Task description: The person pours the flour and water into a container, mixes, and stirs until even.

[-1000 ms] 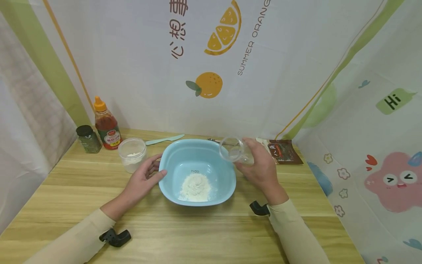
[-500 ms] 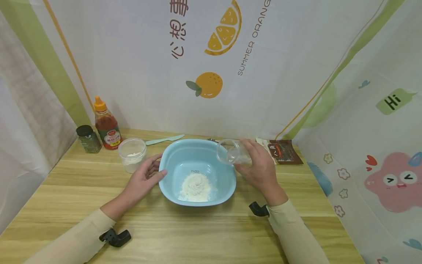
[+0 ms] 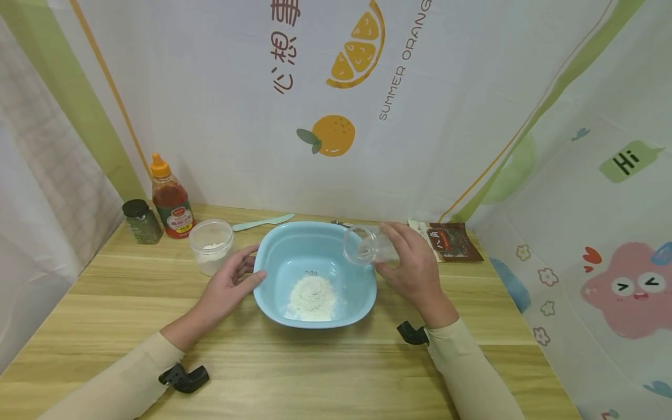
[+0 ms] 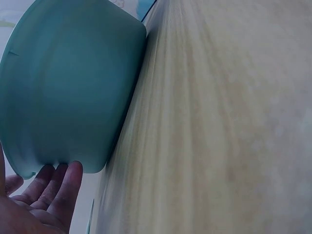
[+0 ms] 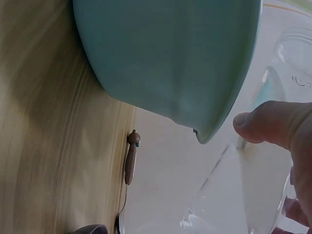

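Observation:
A light-blue basin (image 3: pixel 280 251) stands on the wooden table, with a heap of white powder (image 3: pixel 312 300) on its bottom. My left hand (image 3: pixel 229 280) holds the basin's left side, thumb at the rim and fingertips against the outer wall, as the left wrist view shows. In my right hand (image 3: pixel 415 271) I grip a clear cup (image 3: pixel 382 245), tipped nearly sideways with its mouth over the basin's right rim. Clear liquid seems to lie inside the cup (image 5: pixel 265 187); no falling stream can be made out.
Back left stand a dark-lidded jar (image 3: pixel 142 221), a red sauce bottle (image 3: pixel 174 204) and a clear tub of white powder (image 3: pixel 211 248). A pale green knife (image 3: pixel 262 222) lies behind the basin. Brown packets (image 3: pixel 454 242) lie back right. A brown-handled utensil (image 5: pixel 130 161) is behind the basin.
My right hand has tipped the cup further, its mouth shifting left and slightly down over the basin. The left hand, basin and powder look unchanged.

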The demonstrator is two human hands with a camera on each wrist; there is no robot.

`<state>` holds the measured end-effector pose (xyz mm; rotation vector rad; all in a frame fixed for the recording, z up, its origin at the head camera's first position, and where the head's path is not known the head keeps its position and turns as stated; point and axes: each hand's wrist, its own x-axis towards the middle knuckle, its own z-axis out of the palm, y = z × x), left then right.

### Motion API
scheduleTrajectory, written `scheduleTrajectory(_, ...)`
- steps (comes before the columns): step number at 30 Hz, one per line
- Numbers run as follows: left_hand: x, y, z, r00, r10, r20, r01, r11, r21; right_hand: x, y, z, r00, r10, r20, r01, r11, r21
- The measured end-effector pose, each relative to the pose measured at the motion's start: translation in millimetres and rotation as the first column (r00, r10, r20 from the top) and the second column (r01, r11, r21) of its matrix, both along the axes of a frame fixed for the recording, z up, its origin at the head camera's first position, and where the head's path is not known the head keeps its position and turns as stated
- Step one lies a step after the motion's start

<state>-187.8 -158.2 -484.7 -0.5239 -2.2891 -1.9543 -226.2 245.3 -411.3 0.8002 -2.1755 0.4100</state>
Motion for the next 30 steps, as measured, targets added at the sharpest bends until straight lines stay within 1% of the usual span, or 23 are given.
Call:
scheduleTrajectory(12, 0.6, 0.4, -1.1, 1.000, 0.009, 0.006, -0.009, 1.000, -0.013, -3.4, 0.9, -1.4, 0.999, 0.029, -0.037, -0.028, 1.000, 0.012)
scheduleTrajectory(24, 1.1, 0.7, 0.7, 1.000, 0.012, 0.005, -0.012, 1.000, -0.019, -3.4, 3.7, -2.7, 1.000, 0.017, -0.022, -0.016, 0.999, 0.030)
scheduleTrajectory(30, 1.4, 0.3, 1.5, 1.000, 0.011, 0.009, -0.011, 1.000, -0.018, -4.0, 4.1, -3.2, 1.000, 0.002, -0.029, -0.001, 0.999, 0.038)
